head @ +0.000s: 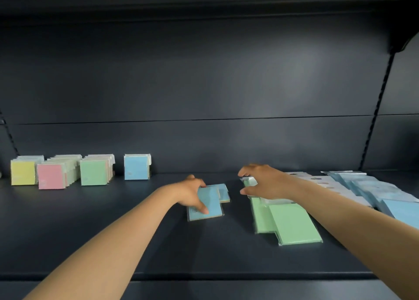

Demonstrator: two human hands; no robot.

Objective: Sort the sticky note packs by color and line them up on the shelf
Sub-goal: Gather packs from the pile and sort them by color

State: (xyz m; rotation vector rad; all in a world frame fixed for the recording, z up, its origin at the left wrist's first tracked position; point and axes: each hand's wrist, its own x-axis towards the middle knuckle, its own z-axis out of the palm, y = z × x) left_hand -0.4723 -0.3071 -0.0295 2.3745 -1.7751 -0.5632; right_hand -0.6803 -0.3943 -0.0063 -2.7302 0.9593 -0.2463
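Blur softens both hands. The left hand (192,194) rests mid-shelf (113,231), fingers curled over a blue pack (212,205) that half covers another. The right hand (265,181) pinches a wrapped pack (250,181), its colour unclear, between thumb and bent fingers at the far end of the green packs (292,222). Its forearm hides part of a blue pile (385,195), which is cut off at the right edge.

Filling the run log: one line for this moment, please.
left hand: grips blue pack | right hand: pinches green pack | shelf: sorted rows back left
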